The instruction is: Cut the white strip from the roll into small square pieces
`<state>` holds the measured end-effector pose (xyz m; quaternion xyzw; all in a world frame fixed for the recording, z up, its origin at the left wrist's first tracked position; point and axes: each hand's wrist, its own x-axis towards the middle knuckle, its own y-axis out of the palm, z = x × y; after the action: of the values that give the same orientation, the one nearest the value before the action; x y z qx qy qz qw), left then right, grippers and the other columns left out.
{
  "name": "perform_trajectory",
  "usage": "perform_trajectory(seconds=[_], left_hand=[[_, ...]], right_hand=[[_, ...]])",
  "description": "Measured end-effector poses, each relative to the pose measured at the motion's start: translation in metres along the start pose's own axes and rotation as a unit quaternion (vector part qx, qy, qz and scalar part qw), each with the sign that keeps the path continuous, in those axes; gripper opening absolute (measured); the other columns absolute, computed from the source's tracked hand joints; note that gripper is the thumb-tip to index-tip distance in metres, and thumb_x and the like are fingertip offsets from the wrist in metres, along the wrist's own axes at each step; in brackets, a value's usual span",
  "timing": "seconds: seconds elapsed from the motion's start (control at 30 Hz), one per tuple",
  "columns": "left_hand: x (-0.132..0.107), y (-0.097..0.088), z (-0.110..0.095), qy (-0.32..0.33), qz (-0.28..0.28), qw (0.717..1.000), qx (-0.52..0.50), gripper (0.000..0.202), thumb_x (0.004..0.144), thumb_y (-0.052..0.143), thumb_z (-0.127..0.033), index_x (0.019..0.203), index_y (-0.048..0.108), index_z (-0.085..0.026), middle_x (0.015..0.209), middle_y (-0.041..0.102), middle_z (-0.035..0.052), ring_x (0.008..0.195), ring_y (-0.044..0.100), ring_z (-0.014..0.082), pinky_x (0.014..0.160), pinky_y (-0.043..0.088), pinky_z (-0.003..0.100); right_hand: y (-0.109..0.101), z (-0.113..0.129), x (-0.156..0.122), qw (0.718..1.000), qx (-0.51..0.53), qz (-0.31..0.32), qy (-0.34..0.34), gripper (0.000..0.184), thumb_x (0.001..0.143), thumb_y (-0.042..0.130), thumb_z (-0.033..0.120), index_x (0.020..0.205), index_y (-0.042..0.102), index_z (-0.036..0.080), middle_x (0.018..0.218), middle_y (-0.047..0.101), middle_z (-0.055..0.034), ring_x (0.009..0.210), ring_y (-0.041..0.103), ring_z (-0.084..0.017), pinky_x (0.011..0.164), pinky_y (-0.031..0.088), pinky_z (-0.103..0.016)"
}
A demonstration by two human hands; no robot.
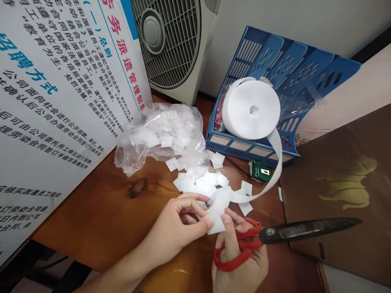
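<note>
Many cut white squares [201, 183] lie heaped; the left hand [174, 232] pinches the tape strip's end [217, 217], the right hand [241, 260] grips closed scissors [290, 232], and the roll [251, 110] remains nearly full.

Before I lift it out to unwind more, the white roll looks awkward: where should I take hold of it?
Take the white tape roll by its curved rim, from above. It stands on edge, leaning in the blue file rack, flat face toward the camera, so the top rim is free. Keep clear of the loose strip trailing off its lower right.
</note>
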<state>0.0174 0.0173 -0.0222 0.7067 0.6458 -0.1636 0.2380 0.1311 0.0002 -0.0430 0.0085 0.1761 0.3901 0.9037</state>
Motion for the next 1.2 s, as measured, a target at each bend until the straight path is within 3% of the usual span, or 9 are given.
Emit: perform_trajectory(seconds=[0.1,0.17,0.27,0.37,0.47,0.57,0.87,1.03,1.2], left_hand=[[0.003,0.003,0.002,-0.009,0.007,0.999,-0.043,0.024,0.082,0.082,-0.030,0.077,0.065,-0.013,0.104,0.072,0.0087,0.078,0.065,0.0135,0.073,0.049,0.024],[0.004,0.004,0.003,-0.006,0.003,0.998,-0.057,0.025,0.081,0.083,-0.029,0.078,0.064,-0.014,0.087,0.070,0.0050,0.076,0.062,0.0132,0.070,0.047,0.022],[0.004,0.004,0.004,0.007,-0.026,0.997,-0.071,0.027,0.080,0.085,-0.027,0.079,0.061,-0.015,0.078,0.065,0.0001,0.070,0.057,0.0095,0.064,0.044,0.018],[0.004,0.007,0.005,0.018,-0.066,0.992,-0.108,0.028,0.078,0.087,-0.025,0.090,0.063,-0.017,0.081,0.064,-0.0019,0.071,0.056,0.0083,0.066,0.046,0.016],[0.003,0.012,0.009,-0.002,-0.057,0.988,-0.140,0.030,0.079,0.087,-0.028,0.102,0.073,-0.015,0.090,0.073,0.0034,0.078,0.061,0.0110,0.073,0.051,0.019],[0.001,0.015,0.011,-0.012,-0.045,0.988,-0.148,0.023,0.083,0.084,-0.030,0.097,0.082,-0.012,0.086,0.077,0.0070,0.071,0.060,0.0118,0.068,0.052,0.021],[0.003,0.017,0.008,-0.008,-0.061,0.974,-0.218,0.014,0.078,0.088,-0.025,0.089,0.086,-0.017,0.066,0.067,0.0007,0.060,0.050,0.0077,0.056,0.041,0.016],[0.003,0.019,0.008,-0.008,-0.047,0.964,-0.261,0.018,0.080,0.087,-0.028,0.095,0.086,-0.018,0.073,0.068,0.0010,0.065,0.049,0.0075,0.059,0.043,0.015],[0.000,0.016,0.006,-0.012,-0.028,0.966,-0.257,0.019,0.083,0.085,-0.028,0.101,0.086,-0.021,0.082,0.070,0.0016,0.070,0.049,0.0077,0.062,0.043,0.014]], right_hand=[[0.000,0.001,-0.001,1.000,0.016,0.008,-0.015,0.040,0.076,0.087,0.022,0.076,0.048,0.018,0.094,0.077,-0.0021,0.034,0.049,-0.003,0.036,0.036,-0.019],[-0.003,-0.003,-0.001,0.999,0.021,0.022,-0.025,0.036,0.080,0.084,0.021,0.077,0.048,0.018,0.095,0.076,-0.0026,0.035,0.052,-0.004,0.038,0.039,-0.019],[-0.006,-0.010,-0.001,0.998,0.024,0.044,-0.035,0.034,0.078,0.085,0.021,0.082,0.052,0.018,0.099,0.075,-0.0041,0.040,0.055,-0.005,0.040,0.044,-0.020],[-0.005,-0.014,-0.003,0.997,0.021,0.052,-0.052,0.036,0.075,0.088,0.021,0.085,0.054,0.018,0.103,0.073,-0.0053,0.045,0.057,-0.005,0.041,0.046,-0.019],[-0.002,-0.013,-0.005,0.999,0.012,0.030,-0.034,0.038,0.074,0.089,0.021,0.088,0.054,0.019,0.105,0.071,-0.0049,0.044,0.056,-0.004,0.041,0.045,-0.019],[0.000,-0.010,-0.006,0.999,0.011,0.035,-0.016,0.036,0.079,0.085,0.023,0.090,0.050,0.020,0.105,0.070,-0.0024,0.040,0.052,-0.002,0.039,0.041,-0.018],[-0.003,-0.007,-0.010,0.998,0.018,0.037,-0.045,0.034,0.076,0.087,0.018,0.088,0.055,0.020,0.093,0.068,0.0010,0.044,0.055,-0.005,0.039,0.045,-0.021],[-0.001,-0.003,-0.009,0.996,0.020,0.066,-0.054,0.026,0.085,0.078,0.016,0.089,0.053,0.021,0.098,0.071,0.0004,0.039,0.052,-0.003,0.042,0.039,-0.024],[-0.008,-0.001,-0.004,0.990,-0.033,0.109,-0.080,0.026,0.085,0.078,0.021,0.089,0.052,0.021,0.113,0.072,-0.0041,0.049,0.057,-0.007,0.048,0.042,-0.026]])
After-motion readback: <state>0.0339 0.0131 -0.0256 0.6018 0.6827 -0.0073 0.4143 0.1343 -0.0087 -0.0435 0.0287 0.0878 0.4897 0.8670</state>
